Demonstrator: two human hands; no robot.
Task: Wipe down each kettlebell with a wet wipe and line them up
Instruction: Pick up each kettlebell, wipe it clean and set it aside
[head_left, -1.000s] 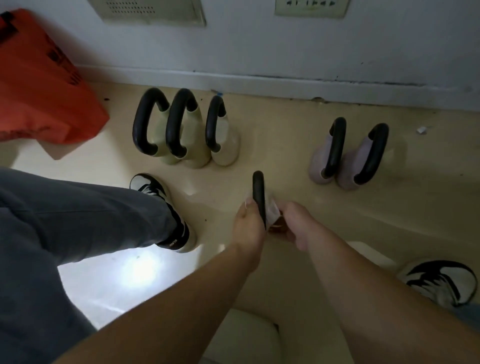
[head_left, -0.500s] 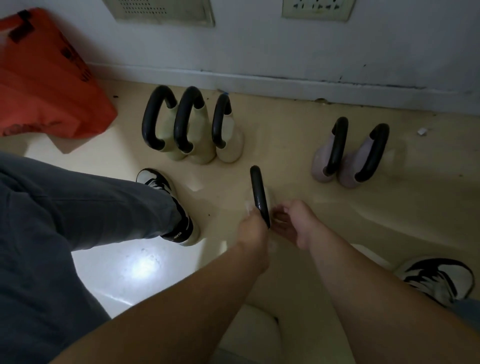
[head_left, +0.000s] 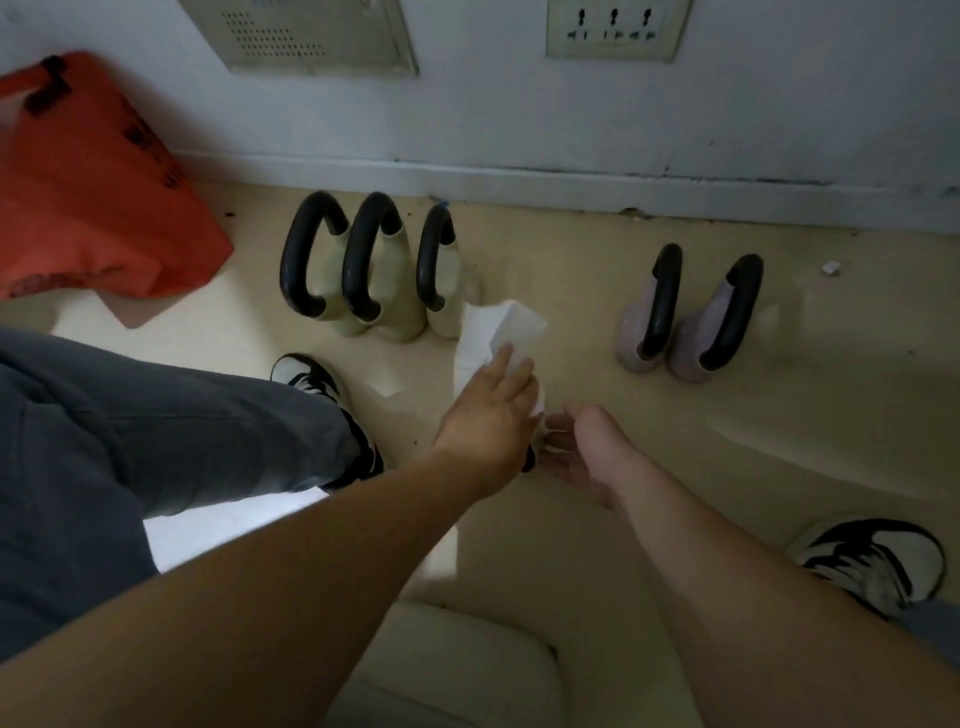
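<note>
Three cream kettlebells (head_left: 387, 291) with black handles stand side by side near the wall. Two pink kettlebells (head_left: 691, 343) stand together further right. Between the two groups, my left hand (head_left: 488, 415) presses a white wet wipe (head_left: 493, 327) down over another kettlebell. Only a bit of that kettlebell's black handle (head_left: 529, 461) shows under my wrist; the rest is hidden. My right hand (head_left: 582, 452) is just to the right of it, palm up and fingers apart, holding nothing that I can see.
An orange bag (head_left: 88, 197) lies at the far left against the wall. My left leg and shoe (head_left: 317, 379) are beside the cream kettlebells; my right shoe (head_left: 878, 566) is at the lower right. A cream cushion edge (head_left: 457, 670) sits below my arms.
My left hand has moved up over the kettlebell's handle with the wipe spread out, hiding the handle. My right hand has let go and opened.
</note>
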